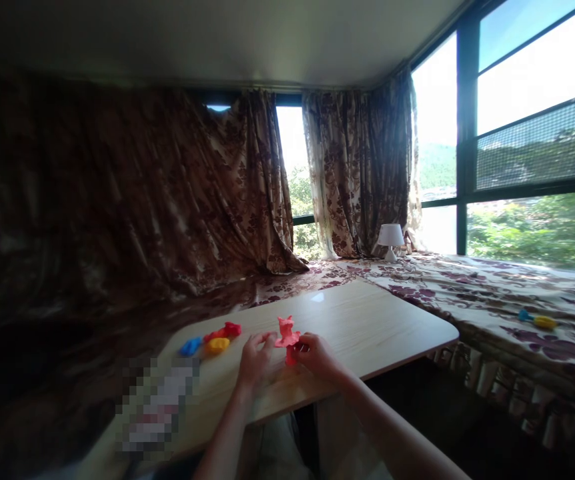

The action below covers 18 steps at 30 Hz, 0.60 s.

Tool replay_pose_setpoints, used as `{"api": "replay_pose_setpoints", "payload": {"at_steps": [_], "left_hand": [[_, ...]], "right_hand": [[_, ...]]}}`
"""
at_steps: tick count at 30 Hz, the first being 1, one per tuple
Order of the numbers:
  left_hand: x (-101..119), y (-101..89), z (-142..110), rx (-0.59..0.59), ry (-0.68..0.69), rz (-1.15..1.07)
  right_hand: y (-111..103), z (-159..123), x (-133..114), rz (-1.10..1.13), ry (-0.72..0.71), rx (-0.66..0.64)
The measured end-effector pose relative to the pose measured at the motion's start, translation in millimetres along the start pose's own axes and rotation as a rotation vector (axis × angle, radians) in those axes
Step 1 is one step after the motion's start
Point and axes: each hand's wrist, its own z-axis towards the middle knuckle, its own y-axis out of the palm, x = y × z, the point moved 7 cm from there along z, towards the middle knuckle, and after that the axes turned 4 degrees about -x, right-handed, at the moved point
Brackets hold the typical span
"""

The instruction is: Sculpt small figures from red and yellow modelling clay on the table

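Observation:
A pink-red clay-like figure [286, 335] stands upright on the light wooden table [367, 327]. My left hand [253, 360] rests on the table just left of it, fingertips reaching toward its middle. My right hand [317, 355] is closed around the lower part of the figure from the right. To the left on the table lie small lumps: a blue one [190, 346], a yellow one [218, 345] and red ones [227, 331].
A blurred-out patch [160, 403] covers the table's near left. A floral-covered platform [517, 300] runs behind and to the right, bearing a small white lamp [390, 241] and a blue-and-yellow toy [537, 320]. Curtains and large windows surround it.

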Motion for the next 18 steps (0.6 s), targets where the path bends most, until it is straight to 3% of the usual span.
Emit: {"api": "replay_pose_setpoints", "payload": {"at_steps": [3, 8, 18], "left_hand": [[-8.3, -11.7, -10.4, 0.050, 0.002, 0.104], [-17.8, -7.2, -12.8, 0.008, 0.008, 0.137], [-3.1, 1.1, -17.1, -0.138, 0.052, -0.017]], "right_hand": [[0.3, -0.2, 1.9, 0.013, -0.017, 0.003], [-1.2, -1.5, 3.3, 0.010, -0.047, 0.000], [0.6, -0.6, -0.2, -0.054, -0.023, -0.030]]}}
